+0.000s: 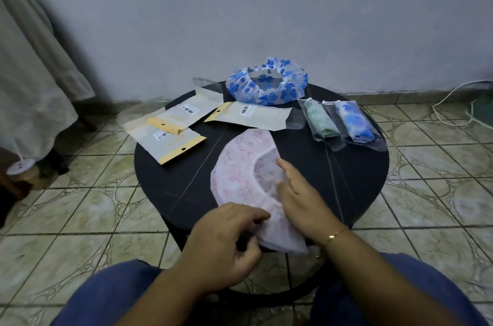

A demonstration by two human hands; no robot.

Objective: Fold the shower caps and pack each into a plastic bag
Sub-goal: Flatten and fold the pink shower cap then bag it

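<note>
Pink cap [240,179] laid folded on table [165,173], near edge pinched by left hand [226,243] with curled fingers, cap pressed flat by right hand [298,197], fingers straight

Person, seated view from above. Two bare forearms, no sleeves visible. Left hand [226,243]: no rings or ornaments seen. Right hand [298,197]: thin gold-coloured bracelet [334,235] with one small bead or clasp, at the wrist just behind the hand. Legs: blue trousers [112,296], plain cloth, below both forearms, one knee either side.
</note>
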